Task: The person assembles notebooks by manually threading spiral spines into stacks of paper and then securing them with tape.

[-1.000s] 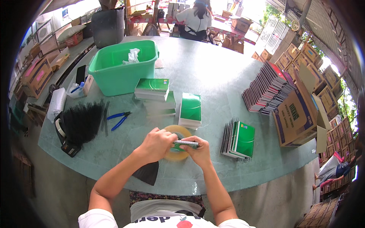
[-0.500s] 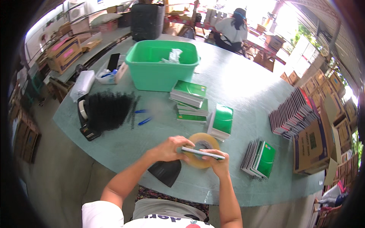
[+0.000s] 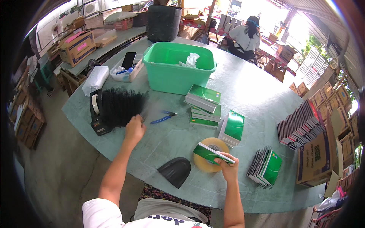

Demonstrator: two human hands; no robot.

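My right hand [image 3: 228, 167] grips a small green-covered notebook [image 3: 208, 152] by its near end, tilted above a wide roll of clear tape [image 3: 203, 165]. To the left, my left hand [image 3: 135, 128] has its fingers drawn together at the edge of a heap of black spiral binding coils [image 3: 119, 106]; whatever is between the fingertips is too small to make out. Blue-handled cutting pliers [image 3: 163, 117] lie just right of that hand. A black curved plastic piece [image 3: 175, 171] rests near the table's front edge, left of the tape roll.
Green notebooks [image 3: 205, 95] are stacked before a green tub [image 3: 178, 78], with another stack [image 3: 232, 127] beside them. Coil-bound notebooks [image 3: 266, 167] and red-black ones [image 3: 298, 125] stand right, by a carton [image 3: 317, 157]. A tape dispenser [image 3: 99, 123] sits left; a person [image 3: 245, 38] sits beyond.
My left hand has let go of the notebook and moved left to the black coils. My right hand keeps the notebook, now turned so its green cover shows. The view has shifted slightly.
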